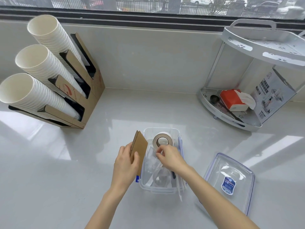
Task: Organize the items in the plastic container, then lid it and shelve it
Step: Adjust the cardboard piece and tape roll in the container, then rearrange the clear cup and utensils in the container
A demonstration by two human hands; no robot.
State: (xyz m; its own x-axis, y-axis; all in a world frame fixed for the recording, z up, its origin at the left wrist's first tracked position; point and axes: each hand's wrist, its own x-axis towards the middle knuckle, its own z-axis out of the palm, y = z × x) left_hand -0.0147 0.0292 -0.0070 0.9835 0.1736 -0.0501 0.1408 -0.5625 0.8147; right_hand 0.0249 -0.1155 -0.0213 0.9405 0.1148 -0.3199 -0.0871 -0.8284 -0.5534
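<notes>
still sorting: left hand grips corrugated cardboard; right hand pinches clear wrapping just below the tape roll in the plastic container. cardboard likely slots in next.

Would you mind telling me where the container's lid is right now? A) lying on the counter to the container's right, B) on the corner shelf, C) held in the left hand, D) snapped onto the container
A: the lid lies on the counter, right of the open container.
</notes>
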